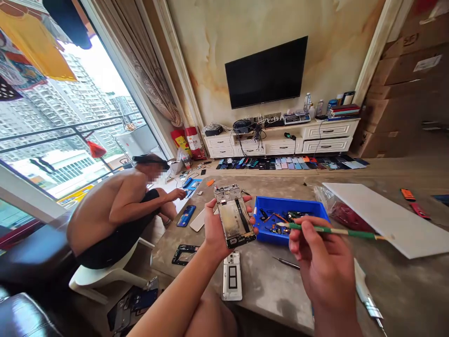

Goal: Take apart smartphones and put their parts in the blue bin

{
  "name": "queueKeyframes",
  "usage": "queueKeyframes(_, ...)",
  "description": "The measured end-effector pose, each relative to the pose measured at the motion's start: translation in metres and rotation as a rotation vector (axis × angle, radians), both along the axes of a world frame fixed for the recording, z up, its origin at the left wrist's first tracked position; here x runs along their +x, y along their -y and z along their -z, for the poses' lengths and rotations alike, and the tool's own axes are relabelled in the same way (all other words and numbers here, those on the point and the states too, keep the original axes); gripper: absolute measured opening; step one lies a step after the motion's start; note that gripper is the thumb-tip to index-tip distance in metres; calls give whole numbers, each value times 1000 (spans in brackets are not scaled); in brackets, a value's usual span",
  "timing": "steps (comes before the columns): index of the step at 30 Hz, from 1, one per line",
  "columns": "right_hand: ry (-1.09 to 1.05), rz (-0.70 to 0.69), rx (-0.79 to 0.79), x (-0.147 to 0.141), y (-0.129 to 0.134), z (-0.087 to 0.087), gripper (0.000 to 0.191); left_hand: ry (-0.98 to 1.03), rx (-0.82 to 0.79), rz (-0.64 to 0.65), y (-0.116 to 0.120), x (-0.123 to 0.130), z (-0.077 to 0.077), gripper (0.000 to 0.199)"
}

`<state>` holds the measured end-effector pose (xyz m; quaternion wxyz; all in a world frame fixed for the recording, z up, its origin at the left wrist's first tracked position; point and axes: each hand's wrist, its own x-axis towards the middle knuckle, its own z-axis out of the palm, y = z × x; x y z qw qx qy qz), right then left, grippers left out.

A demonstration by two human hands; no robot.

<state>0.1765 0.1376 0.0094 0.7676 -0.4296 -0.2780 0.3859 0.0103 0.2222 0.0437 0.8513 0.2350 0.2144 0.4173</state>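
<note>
My left hand (pixel 213 227) grips an opened smartphone body (pixel 232 217) with its inner metal plate, circuit parts and a dark ribbon strip exposed. Between the fingers of my right hand (pixel 324 262) is a thin green brush (pixel 331 230), its pale pointed tip aimed left toward the phone but apart from it. Behind both hands stands a blue tray (pixel 266 238) holding small phone parts. A white phone back cover (pixel 232 281) lies below the held phone. To its left is a black phone frame (pixel 184 254), and a slim metal tool (pixel 286 263) rests in front of the tray.
A person (pixel 119 210) sits on a white stool at the left. A blue phone (pixel 186 216) lies near the table's left edge. On the right are a white board (pixel 386 220) and a white-handled screwdriver (pixel 366 299). Many phones (pixel 280 163) line the floor by the cabinet.
</note>
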Motion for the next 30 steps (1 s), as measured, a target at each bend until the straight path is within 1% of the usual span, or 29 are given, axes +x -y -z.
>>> queueKeyframes(3, -124, -96, 6, -9, 6, 10, 28, 28, 8, -40, 1, 2, -4, 73)
queueKeyframes(8, -413, -293, 3, -24, -2, 30, 28, 40, 19, -49, 2, 13, -12, 71)
queueKeyframes(10, -512, -308, 2, -30, -4, 39, 28, 14, -4, -53, 1, 20, -13, 71)
queueKeyframes(13, -604, -238, 1, -33, -9, 48, 27, -51, -20, -55, -1, 30, -12, 72)
queueKeyframes(17, -530, -166, -91, -26, -14, 50, 27, -152, -8, -80, -6, 40, -8, 69)
queueKeyframes(20, -433, -158, -158, -19, -13, 42, 33, -196, -8, -95, -7, 45, -6, 68)
queueKeyframes(23, -311, -93, -246, -16, -9, 33, 34, -196, 7, -91, -4, 50, -8, 69)
queueKeyframes(25, -232, -56, -236, -15, -8, 30, 33, -206, 22, -90, -1, 51, -9, 70)
queueKeyframes(28, -122, -82, -150, -15, -8, 33, 31, -246, 45, -97, 2, 49, -12, 72)
queueKeyframes(30, -57, -104, -129, -15, -8, 37, 29, -261, 44, -106, 4, 47, -12, 71)
